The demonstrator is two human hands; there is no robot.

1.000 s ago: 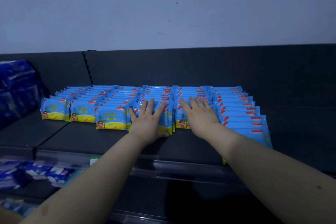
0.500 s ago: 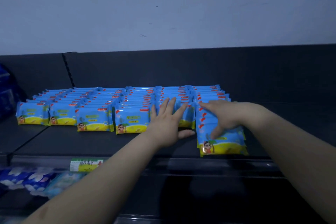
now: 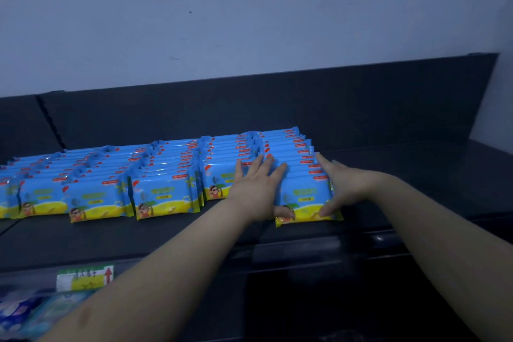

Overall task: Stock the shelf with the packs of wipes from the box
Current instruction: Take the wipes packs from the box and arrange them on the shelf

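On the shelf [image 3: 138,239], rightmost row of packs [image 3: 305,191]: my left hand [image 3: 258,194] and right hand [image 3: 347,186] press it, fingers straight, nothing clasped.

Background: pale wall [image 3: 249,8], plain but for a few small dark marks. Lower left: green, yellow and white price label [image 3: 84,277] bearing a red arrow; just below it, blue-and-white patterned packs [image 3: 16,314], possibly tissues, blurred.

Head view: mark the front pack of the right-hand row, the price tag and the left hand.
front pack [image 3: 305,197], head view, middle of its printed face.
price tag [image 3: 84,278], head view, middle of the label.
left hand [image 3: 256,191], head view, back of the hand.
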